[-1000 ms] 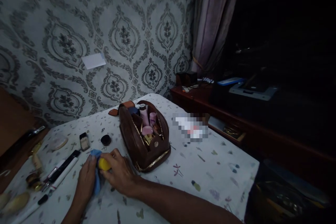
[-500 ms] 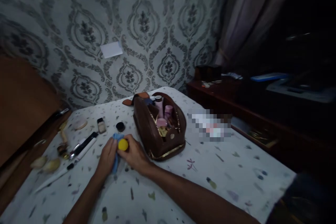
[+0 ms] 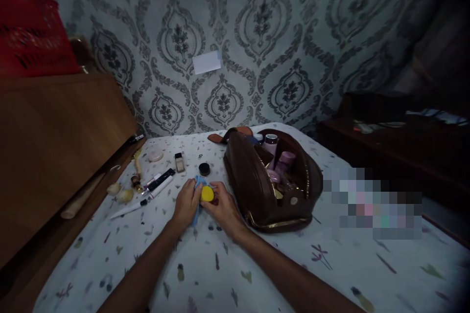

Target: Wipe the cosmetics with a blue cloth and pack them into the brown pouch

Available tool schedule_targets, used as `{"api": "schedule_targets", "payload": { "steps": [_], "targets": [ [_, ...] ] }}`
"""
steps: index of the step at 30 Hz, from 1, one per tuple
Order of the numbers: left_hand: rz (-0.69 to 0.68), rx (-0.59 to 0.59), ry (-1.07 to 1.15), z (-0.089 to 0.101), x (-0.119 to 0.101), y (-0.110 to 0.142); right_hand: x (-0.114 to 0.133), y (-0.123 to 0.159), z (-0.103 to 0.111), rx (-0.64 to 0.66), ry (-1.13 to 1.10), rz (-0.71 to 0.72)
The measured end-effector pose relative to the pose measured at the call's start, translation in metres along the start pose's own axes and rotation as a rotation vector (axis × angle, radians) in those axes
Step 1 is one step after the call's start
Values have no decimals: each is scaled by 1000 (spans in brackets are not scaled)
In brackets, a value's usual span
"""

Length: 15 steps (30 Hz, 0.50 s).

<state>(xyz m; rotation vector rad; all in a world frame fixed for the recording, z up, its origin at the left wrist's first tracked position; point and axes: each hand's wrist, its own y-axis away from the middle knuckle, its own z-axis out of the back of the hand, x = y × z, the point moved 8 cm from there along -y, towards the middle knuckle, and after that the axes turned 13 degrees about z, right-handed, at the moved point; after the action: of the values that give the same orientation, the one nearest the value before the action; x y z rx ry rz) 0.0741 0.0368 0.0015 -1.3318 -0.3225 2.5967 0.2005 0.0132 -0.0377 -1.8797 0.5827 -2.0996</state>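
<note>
My left hand (image 3: 185, 201) is closed on a blue cloth (image 3: 197, 216), pressed against a small round container with a yellow top (image 3: 207, 194). My right hand (image 3: 224, 209) grips that container from the other side, its fingers curled round it. Just beyond the hands lies a small round black jar or lid (image 3: 204, 169). To the right stands an open brown zip bag (image 3: 244, 181) filled with pink tubes and bottles (image 3: 285, 162) and other small items.
Left of my hands lie a small bottle with a black cap (image 3: 179, 162), a pale round compact (image 3: 155, 155), several pen-like tubes (image 3: 158, 183) and a gold-handled item (image 3: 137, 183). A wooden panel (image 3: 66, 142) borders the table's left. A blurred-out patch (image 3: 374, 205) covers something at right.
The view has swung to the left, so the table's things sit further right and a red box shows at upper left. Both hands keep hold of the cloth and the yellow-topped container.
</note>
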Motion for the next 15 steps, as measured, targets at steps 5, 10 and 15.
{"api": "schedule_targets", "payload": {
  "steps": [5, 10, 15],
  "targets": [
    [22, -30, -11, 7, -1, -1, 7, -1, -2, 42, 17, 37],
    [61, -37, 11, 12, 1, -3, 15, 0, -3, 73, 40, 49],
    [105, -15, 113, 13, 4, -4, 29, 5, -2, 120, 81, 101]
  ]
}}
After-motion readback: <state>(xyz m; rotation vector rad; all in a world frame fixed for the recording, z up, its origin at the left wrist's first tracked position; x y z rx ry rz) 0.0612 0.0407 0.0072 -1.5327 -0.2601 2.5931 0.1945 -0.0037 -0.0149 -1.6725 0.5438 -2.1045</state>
